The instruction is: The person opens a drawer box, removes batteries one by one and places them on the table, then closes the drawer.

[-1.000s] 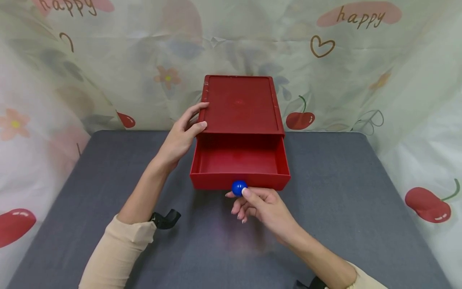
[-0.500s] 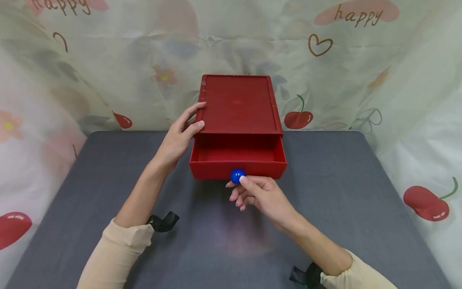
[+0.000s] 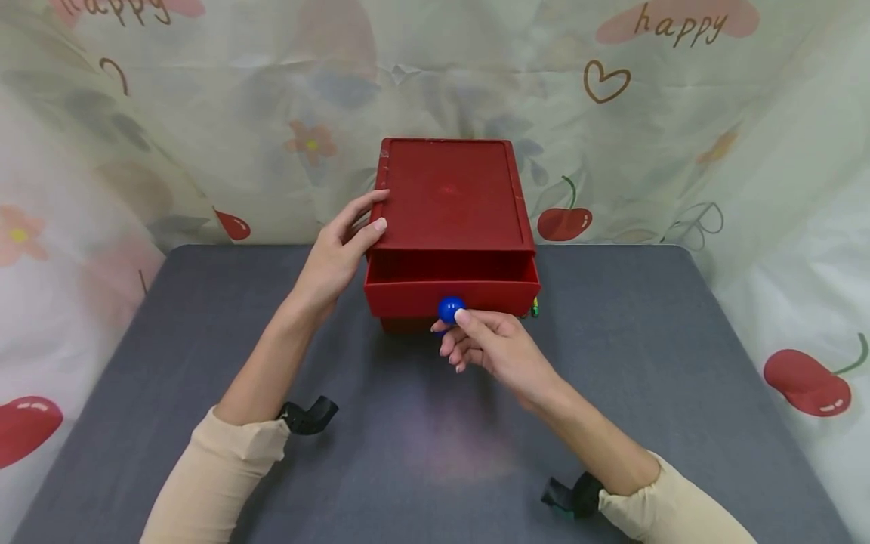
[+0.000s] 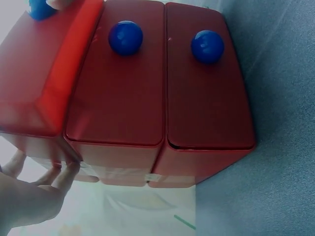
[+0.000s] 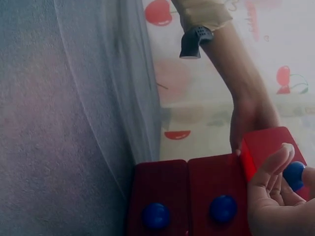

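Note:
A red drawer cabinet (image 3: 450,193) stands at the table's back edge. Its top drawer (image 3: 402,300) is pulled part way out, with only a narrow strip of the inside showing in the head view. My right hand (image 3: 506,353) pinches the drawer's round blue knob (image 3: 450,310) between thumb and finger. At the cabinet's left upper edge rests my left hand (image 3: 333,258), its fingers extended along the side and top. Below, the middle drawer (image 4: 115,98) and the bottom drawer (image 4: 209,103) are closed, each with a blue knob of its own.
Under the cabinet is a grey table (image 3: 435,483). A pale patterned curtain (image 3: 462,68) hangs behind and at both sides. Something small, green and yellow (image 3: 535,307), shows beside the drawer's right corner; its kind is unclear. Black straps (image 3: 309,415) sit on both forearms.
The top drawer has slid inward toward the cabinet, with my right hand moving forward on its knob. Less of the drawer's inside shows. My left hand stays at the cabinet's edge.

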Demonstrator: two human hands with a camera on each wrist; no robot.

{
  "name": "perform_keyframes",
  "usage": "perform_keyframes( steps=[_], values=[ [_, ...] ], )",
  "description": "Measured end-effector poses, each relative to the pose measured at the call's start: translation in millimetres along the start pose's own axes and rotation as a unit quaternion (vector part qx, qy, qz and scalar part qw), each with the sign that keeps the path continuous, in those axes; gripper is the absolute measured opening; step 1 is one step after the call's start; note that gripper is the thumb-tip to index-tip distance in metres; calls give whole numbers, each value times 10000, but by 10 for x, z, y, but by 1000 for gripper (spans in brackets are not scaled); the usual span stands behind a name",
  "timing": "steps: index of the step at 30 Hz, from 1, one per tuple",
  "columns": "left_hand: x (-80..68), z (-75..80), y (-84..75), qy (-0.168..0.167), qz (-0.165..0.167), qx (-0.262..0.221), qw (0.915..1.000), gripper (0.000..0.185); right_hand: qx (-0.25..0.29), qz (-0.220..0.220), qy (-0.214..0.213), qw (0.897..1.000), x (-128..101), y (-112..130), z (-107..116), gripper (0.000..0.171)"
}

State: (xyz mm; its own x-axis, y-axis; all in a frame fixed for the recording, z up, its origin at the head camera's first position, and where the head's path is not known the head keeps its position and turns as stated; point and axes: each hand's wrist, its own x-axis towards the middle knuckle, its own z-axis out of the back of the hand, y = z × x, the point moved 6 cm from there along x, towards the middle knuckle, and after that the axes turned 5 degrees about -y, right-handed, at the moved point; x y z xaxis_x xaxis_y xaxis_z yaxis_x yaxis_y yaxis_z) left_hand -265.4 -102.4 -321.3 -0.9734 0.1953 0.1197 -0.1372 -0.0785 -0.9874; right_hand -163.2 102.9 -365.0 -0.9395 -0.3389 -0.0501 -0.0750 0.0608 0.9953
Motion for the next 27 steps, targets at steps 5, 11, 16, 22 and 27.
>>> perform_keyframes(
  steps=[5,11,16,22,27],
  values=[
    [-2,5,-14,-16,-28,53,10000,49,-134,40,-84,9999,89,9,31,40],
    [-4,-1,-28,-16,-67,28,10000,50,-191,73,-221,9995,192,17,62,44],
    [7,-6,-28,-21,-58,45,10000,50,-254,84,-314,9991,252,35,84,46],
    [4,-28,-46,-40,-70,40,10000,52,-256,133,-373,9989,323,43,96,47],
    [-11,-51,-57,-42,-149,9,9999,55,-276,156,-426,9986,368,40,95,46]
  ],
)
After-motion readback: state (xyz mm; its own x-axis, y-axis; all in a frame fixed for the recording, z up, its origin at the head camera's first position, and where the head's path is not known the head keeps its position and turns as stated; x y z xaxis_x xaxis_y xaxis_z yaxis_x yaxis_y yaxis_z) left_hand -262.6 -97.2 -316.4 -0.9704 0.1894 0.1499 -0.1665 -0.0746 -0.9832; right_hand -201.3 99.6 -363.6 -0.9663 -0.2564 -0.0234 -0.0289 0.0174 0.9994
